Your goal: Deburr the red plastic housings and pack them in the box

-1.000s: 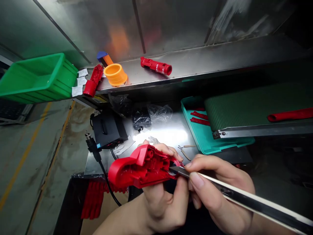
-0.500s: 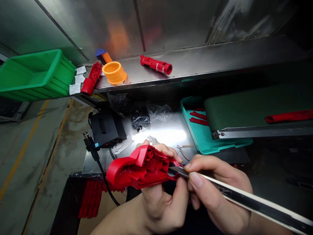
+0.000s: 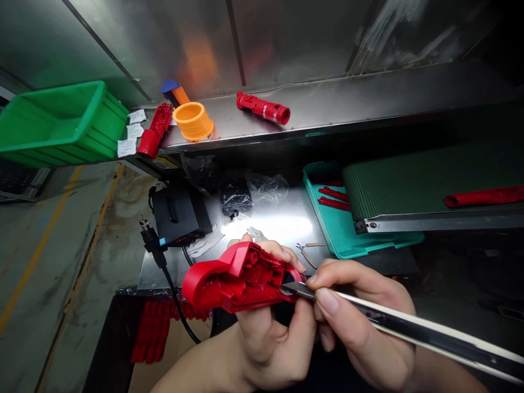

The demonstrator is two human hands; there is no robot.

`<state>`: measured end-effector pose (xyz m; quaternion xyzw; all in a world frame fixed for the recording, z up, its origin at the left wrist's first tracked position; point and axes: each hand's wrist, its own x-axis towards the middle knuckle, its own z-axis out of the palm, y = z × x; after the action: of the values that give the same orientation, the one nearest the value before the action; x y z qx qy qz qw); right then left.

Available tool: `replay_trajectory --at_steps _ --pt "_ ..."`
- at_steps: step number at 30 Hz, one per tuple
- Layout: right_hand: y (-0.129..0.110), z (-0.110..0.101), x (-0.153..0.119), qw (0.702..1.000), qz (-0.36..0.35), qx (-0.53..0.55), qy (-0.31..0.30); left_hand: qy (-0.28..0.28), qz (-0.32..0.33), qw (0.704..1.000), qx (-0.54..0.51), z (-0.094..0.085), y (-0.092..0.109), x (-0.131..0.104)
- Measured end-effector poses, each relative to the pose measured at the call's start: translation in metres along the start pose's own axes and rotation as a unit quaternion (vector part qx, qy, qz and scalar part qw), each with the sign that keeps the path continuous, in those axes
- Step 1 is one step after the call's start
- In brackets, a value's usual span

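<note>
A red plastic housing (image 3: 241,278), hollow with ribs inside, is gripped by my left hand (image 3: 274,338) from below and behind, its open side facing me. Pinched between the thumb and fingers of my right hand (image 3: 364,316) is a utility knife (image 3: 434,335) with a pale-edged, dark handle. Its blade (image 3: 297,287) points left and lies at the ring-shaped right end of the housing. Whether the edge touches the plastic, I cannot tell. Both hands are close together, and my left fingers partly show behind the housing.
Behind my hands lie wire cutters (image 3: 309,254) and a black box (image 3: 180,213) with a cable. A teal tray (image 3: 347,248) sits under a green conveyor (image 3: 393,185) on the right. The shelf holds a green bin (image 3: 53,128), an orange ring (image 3: 192,123) and a red tube (image 3: 262,108).
The housing has shifted slightly right and up in my left hand, and its tilt differs a little. The knife blade stays at its right end.
</note>
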<state>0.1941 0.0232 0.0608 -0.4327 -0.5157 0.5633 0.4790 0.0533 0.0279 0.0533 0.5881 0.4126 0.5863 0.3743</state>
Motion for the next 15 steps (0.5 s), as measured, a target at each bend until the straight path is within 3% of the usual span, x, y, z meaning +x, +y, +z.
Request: replay_trajectory --at_steps 3,5,8,9,10,13,15 --pt "0.001 0.003 0.000 0.995 0.011 0.101 -0.019 0.024 -0.042 0.998 -0.050 0.001 0.002 0.001" --pt "0.015 -0.002 0.003 0.991 -0.047 0.127 0.016 0.046 -0.099 0.989 -0.103 -0.002 0.002 0.003" --pt "0.066 -0.021 0.012 0.978 -0.155 -0.009 0.140 0.052 -0.207 0.959 -0.189 -0.012 -0.005 0.008" --pt "0.091 -0.030 0.017 0.971 -0.140 -0.123 0.151 0.052 -0.249 0.941 -0.222 -0.016 -0.009 0.010" --pt "0.117 -0.038 0.024 0.957 -0.106 -0.241 0.125 0.056 -0.290 0.921 -0.253 -0.020 -0.012 0.013" --pt "0.193 -0.054 0.045 0.945 -0.066 -0.319 0.028 0.080 -0.367 0.872 -0.315 -0.026 -0.018 0.020" --pt "0.233 -0.057 0.057 0.935 -0.034 -0.350 -0.043 0.082 -0.378 0.864 -0.322 -0.026 -0.020 0.021"
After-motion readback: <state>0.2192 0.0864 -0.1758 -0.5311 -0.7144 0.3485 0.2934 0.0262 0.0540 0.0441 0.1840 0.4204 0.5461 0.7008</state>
